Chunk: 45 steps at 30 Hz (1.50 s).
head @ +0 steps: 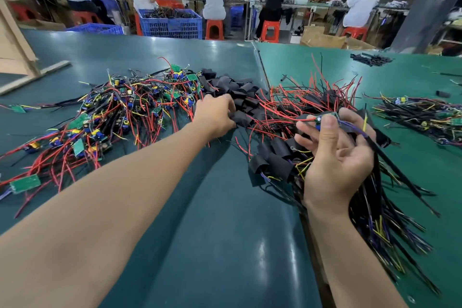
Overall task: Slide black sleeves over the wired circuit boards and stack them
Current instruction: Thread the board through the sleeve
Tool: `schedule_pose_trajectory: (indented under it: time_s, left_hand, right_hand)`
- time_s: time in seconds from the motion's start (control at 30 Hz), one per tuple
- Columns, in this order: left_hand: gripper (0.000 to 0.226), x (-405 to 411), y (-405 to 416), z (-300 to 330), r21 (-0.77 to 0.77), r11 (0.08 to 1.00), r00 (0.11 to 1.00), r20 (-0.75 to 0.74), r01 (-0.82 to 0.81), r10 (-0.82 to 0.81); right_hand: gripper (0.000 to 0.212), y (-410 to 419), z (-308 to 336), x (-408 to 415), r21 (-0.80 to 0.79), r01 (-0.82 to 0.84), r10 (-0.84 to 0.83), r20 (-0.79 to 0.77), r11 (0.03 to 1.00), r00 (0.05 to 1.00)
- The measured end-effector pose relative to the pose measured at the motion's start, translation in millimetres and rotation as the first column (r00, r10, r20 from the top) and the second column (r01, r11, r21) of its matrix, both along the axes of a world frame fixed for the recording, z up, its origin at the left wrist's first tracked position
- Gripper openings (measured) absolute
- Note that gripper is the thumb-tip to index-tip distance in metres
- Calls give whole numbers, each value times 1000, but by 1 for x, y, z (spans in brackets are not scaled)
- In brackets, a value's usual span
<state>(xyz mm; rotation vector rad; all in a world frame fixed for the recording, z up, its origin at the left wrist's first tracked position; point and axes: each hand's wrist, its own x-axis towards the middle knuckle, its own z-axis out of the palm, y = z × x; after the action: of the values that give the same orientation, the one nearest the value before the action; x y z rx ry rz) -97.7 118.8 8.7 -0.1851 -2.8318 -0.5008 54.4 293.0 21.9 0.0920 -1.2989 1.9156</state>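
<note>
The left hand (215, 117) reaches out to the middle of the green tabletop (225, 232), its fingers curled down into the pile of loose black sleeves (235, 94) and closing on one of them at the pile's near edge. The right hand (335, 155) is held palm-up at about 3 o'clock from the left one, thumb and fingertips pinching a small wired circuit board (326, 117) whose dark cable trails down across the palm toward 5 o'clock. Just beneath that hand lies a stack of already sleeved boards (275, 160), their black and yellow leads fanning out toward 5 o'clock and their red wires toward 12 o'clock. At 9 o'clock from the left hand sprawls a big heap of bare boards (112, 117) tangled in red, black and yellow wire. A smaller bundle of wired boards (425, 117) rests at the tabletop's right edge. Beyond the tabletop, at 12 o'clock, people sit on red stools (214, 29) beside a blue crate (172, 24).
</note>
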Motion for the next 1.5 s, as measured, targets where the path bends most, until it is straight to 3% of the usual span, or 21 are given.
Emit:
schedule_pose_trajectory:
  time_s: [0.07, 0.13, 0.23, 0.4, 0.53, 0.8, 1.1, 1.27, 1.4, 1.5]
  left_hand:
    - [36, 10, -8, 4, 96, 995, 991, -126, -24, 36]
    - [37, 27, -18, 7, 304, 953, 967, -241, -9, 86]
    - [35, 71, -30, 5, 624, 772, 941, -319, 117, 115]
    - [47, 142, -39, -25, 690, 697, 953, -301, 196, 30]
    - [51, 147, -38, -32, 816, 536, 964, -266, 217, 14]
    - [54, 146, -39, -31, 814, 511, 959, -270, 277, -90]
    - [49, 142, -38, -30, 825, 496, 953, -304, 271, -15]
    - [48, 142, -38, -31, 800, 525, 944, -329, 289, -19]
    - [49, 138, -39, -32, 821, 483, 937, -349, 305, 1]
    - [49, 138, -40, -33, 798, 507, 926, -377, 326, -2]
  right_hand:
    - [24, -1, 1, 0, 12, 0, 0, -3, 1000, 1000]
    - [30, 0, 0, -2, 16, 3, -3, 15, 1000, 1000]
    - [27, 2, -2, -7, 16, -28, 28, 34, 999, 999]
    - [6, -4, -4, -6, 27, -164, 160, 109, 986, 981]
    - [15, -10, -5, -4, 49, -243, 233, 149, 969, 961]
    - [16, -7, -4, -8, -130, -226, 242, 128, 965, 962]
    - [14, -7, -3, -8, -190, -244, 272, 140, 951, 952]
    - [15, -9, -5, -7, -166, -283, 309, 160, 945, 937]
    - [16, -11, -8, -7, -73, -258, 267, 199, 963, 943]
    - [17, -11, -10, -8, 22, -251, 242, 199, 968, 950]
